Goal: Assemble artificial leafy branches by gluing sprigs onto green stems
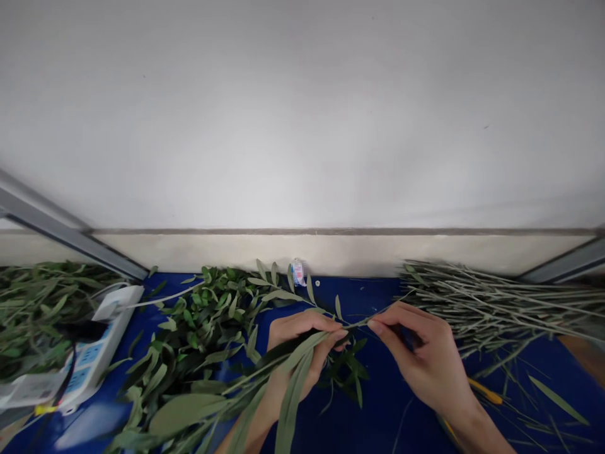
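A bunch of leafy green branches [278,366] lies across my left hand [307,340], whose thumb and fingers are closed around the stems. Its long narrow leaves hang over my wrist toward the lower left. My right hand [420,353] pinches the thin stem ends [359,324] a little to the right of my left hand. Both hands are above the blue table top [378,416]. Below and between them lies a small sprig of dark green leaves [348,372].
Loose leafy cuttings [208,315] cover the left of the table. A pile of thin bare stems [472,296] lies at right, near a yellow-handled tool [486,391] partly behind my right wrist. A white power strip [101,347] with cables stands at left. A small wrapper [298,271] sits by the wall.
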A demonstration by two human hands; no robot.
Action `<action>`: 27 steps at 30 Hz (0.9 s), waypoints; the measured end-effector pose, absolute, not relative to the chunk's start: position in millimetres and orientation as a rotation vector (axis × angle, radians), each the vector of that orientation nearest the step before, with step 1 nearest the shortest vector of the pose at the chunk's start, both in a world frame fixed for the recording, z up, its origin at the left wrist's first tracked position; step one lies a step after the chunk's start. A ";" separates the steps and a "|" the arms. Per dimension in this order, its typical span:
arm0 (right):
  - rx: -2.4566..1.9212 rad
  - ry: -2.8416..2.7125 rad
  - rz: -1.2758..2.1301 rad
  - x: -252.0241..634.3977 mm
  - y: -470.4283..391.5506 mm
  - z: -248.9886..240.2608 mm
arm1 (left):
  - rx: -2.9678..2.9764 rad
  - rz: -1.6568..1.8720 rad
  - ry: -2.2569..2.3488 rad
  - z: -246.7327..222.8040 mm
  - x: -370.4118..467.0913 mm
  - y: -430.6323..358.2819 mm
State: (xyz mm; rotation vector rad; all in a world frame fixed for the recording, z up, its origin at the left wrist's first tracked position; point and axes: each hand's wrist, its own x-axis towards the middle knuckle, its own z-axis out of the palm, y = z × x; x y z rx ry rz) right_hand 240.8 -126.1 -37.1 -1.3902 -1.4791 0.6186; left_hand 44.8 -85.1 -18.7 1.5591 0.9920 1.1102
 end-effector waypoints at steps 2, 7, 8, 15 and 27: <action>-1.398 -1.477 0.653 242.8 -126.7 -38.7 | 1.530 1.095 1.011 -20.8 45.1 -85.7; -1.399 -1.468 0.728 247.4 -128.4 -44.2 | 1.513 1.047 1.049 -31.9 37.7 -85.7; -1.403 -1.470 0.753 247.8 -128.2 -45.1 | 1.539 1.016 1.059 -33.9 35.5 -84.7; -1.423 -1.484 1.010 246.3 -123.2 -40.0 | 1.537 1.040 1.105 -42.9 37.5 -69.4; -2.119 -1.887 0.250 345.2 -231.0 -145.4 | 1.212 0.939 1.010 -65.1 41.8 -62.2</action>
